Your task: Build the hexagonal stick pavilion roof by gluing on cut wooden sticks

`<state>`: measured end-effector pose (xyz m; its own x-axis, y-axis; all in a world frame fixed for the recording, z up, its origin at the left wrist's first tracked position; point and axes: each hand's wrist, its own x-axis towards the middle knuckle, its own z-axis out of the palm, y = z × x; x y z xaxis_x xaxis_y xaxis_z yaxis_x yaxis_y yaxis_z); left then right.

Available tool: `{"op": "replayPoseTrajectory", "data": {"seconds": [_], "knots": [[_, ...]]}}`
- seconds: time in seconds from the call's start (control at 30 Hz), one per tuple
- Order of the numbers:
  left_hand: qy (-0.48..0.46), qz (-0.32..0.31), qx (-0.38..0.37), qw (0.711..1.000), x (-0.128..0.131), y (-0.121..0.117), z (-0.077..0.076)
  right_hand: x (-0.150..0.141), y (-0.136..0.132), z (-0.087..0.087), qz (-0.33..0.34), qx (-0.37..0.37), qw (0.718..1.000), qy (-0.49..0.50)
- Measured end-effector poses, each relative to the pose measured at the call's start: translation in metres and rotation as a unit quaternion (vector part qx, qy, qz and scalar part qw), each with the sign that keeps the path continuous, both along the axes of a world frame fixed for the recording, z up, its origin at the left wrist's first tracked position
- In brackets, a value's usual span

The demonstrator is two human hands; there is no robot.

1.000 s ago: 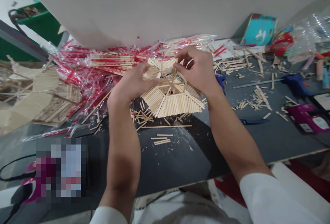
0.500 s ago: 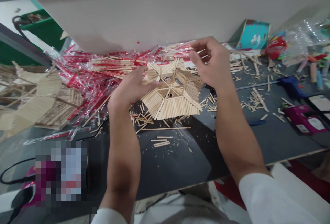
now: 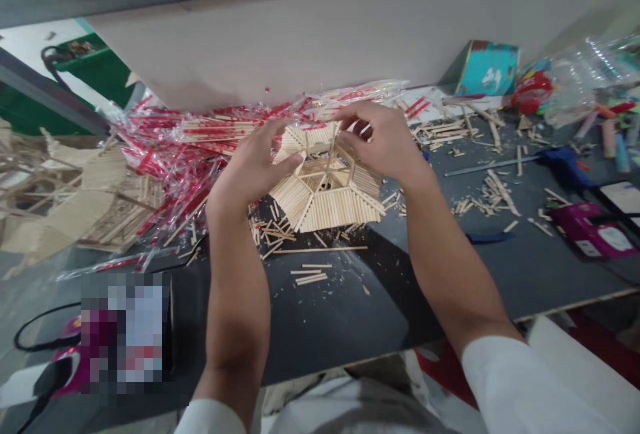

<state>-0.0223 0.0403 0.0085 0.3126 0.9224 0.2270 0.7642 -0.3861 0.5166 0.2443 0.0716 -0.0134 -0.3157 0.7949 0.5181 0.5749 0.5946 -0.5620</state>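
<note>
A six-sided model of thin wooden sticks (image 3: 340, 207) stands tilted over the table, with flared, slatted panels around an open centre crossed by spokes. My left hand (image 3: 255, 161) grips its left side; the thumb lies along the top and the fingers go out of sight behind. At the far right of the model is my right hand (image 3: 383, 144). Its fingers curl and its thumb and fingertips meet the sticks near the opening, though the exact contact is partly hidden. Short cut sticks (image 3: 310, 277) lie on the dark table (image 3: 350, 327) in front.
Red-and-clear plastic packets of sticks (image 3: 175, 147) heap behind on the left, near another stick structure (image 3: 95, 187). On the right lie a blue glue gun (image 3: 563, 164), a magenta box (image 3: 590, 227) and scattered offcuts (image 3: 493, 194). A turquoise box (image 3: 487, 67) leans against the wall.
My right hand has moved left and slightly down, onto the model's far right side. My left hand stays at the left side. The model has shifted slightly, and the view has tipped a little.
</note>
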Motion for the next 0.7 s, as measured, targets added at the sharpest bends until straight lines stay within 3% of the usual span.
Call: {"op": "replayPoseTrajectory", "data": {"seconds": [0.3, 0.53, 0.63, 0.7], "knots": [[0.0, 0.007, -0.016, 1.0, -0.005, -0.006, 0.009, 0.009, -0.004, 0.008, -0.025, -0.006, 1.0, -0.008], [0.003, 0.021, 0.031, 0.999, -0.01, -0.022, 0.023, 0.028, -0.022, 0.035, -0.093, -0.009, 0.996, -0.013], [-0.037, 0.003, 0.056, 0.998, -0.014, -0.036, 0.033, 0.041, -0.032, 0.044, -0.158, -0.066, 0.983, -0.069], [-0.06, -0.005, 0.055, 0.997, -0.019, -0.049, 0.041, 0.057, -0.036, 0.043, -0.23, -0.145, 0.949, -0.161]]}}
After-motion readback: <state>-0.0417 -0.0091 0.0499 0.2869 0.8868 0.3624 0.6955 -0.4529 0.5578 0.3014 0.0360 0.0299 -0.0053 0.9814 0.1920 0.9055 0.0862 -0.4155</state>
